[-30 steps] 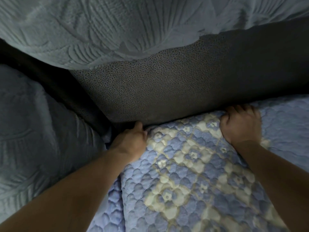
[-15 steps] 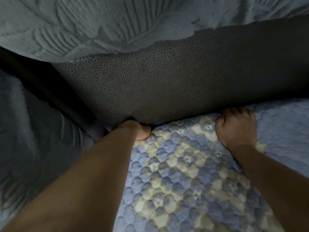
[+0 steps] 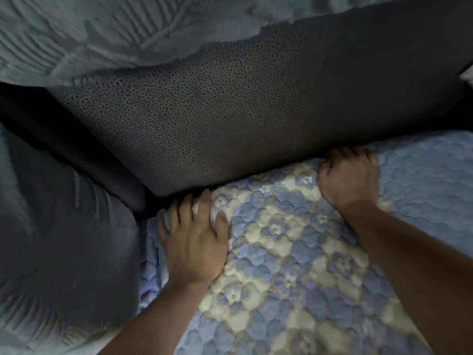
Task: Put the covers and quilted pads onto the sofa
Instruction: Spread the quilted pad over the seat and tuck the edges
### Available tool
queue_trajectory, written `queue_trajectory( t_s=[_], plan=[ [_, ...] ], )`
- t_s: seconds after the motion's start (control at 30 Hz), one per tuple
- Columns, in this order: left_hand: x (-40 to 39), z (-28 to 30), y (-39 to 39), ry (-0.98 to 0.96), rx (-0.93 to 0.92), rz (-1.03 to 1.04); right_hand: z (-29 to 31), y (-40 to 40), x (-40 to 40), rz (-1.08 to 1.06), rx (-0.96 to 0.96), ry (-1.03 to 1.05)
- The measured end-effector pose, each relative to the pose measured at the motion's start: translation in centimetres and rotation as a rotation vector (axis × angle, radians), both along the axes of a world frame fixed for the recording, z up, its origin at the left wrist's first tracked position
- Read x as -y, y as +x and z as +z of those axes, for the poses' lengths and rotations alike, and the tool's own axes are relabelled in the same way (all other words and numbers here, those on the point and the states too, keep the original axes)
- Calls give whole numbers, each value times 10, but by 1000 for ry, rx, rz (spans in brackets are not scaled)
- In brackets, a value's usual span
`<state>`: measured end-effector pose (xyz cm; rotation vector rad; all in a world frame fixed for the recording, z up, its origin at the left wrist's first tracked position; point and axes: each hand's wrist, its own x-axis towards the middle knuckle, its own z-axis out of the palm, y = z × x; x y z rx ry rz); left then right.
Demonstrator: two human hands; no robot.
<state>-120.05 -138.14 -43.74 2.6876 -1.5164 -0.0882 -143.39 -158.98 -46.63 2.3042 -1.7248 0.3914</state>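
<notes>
We are now pressing our left hand (image 3: 194,242) flat, pulled out of the crease, while our right hand (image 3: 348,175) stays clenched, tucking the quilted pad (image 3: 294,252) under the backrest (image 3: 230,119).

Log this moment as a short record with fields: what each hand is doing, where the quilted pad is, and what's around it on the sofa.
left hand: lies flat with fingers spread on the quilted pad's corner, fingertips at the crease below the backrest
right hand: fingers curled, pressing the pad's back edge against the backrest
quilted pad: blue and cream floral quilting, spread on the seat
backrest: dark speckled fabric, bare in the middle
grey textured cover: draped over the backrest's top
armrest side: under similar grey fabric
lighting: dim
</notes>
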Motion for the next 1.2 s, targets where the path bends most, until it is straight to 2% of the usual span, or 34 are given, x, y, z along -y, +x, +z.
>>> queue_trajectory(
  t_s=[0.07,0.13,0.27,0.33,0.4,0.47,0.53,0.6,0.63,0.7,0.77,0.8,0.87,1.0,1.1,1.2],
  plan=[
    [11,-8,2,19,-30,-2,-3,0,6,-6,4,-31],
    [17,-18,5,5,65,-12,-1,2,8,7,14,-21],
    [17,-21,2,-26,85,-13,-3,0,5,4,-26,-6],
    [18,-20,0,-11,100,-12,6,2,4,-5,15,27],
    [21,-21,1,1,77,-16,23,6,-4,-18,-33,40],
    [19,-21,2,46,30,-13,46,20,-44,9,-86,208],
    [15,-15,-1,37,22,-29,53,19,-123,80,-6,441],
    [13,-5,-6,20,37,-59,54,-28,-205,154,7,533],
    [12,-1,-6,-4,53,-77,56,-72,-228,78,-29,548],
    [11,10,-10,-43,64,-175,60,-186,-244,-312,-41,523],
    [15,15,-39,-85,66,-436,68,-267,-245,-618,-1,604],
    [20,15,-67,-81,47,-605,67,-284,-244,-647,16,651],
    [34,12,-146,3,-45,-842,61,-284,-238,-643,51,606],
    [85,4,-290,-24,-75,-1099,52,-284,-209,-669,59,434],
    [152,-1,-339,9,-49,-1180,39,-294,-196,-805,143,257],
    [222,-5,-354,-12,-29,-1197,25,-296,-185,-891,201,178]
  ],
)
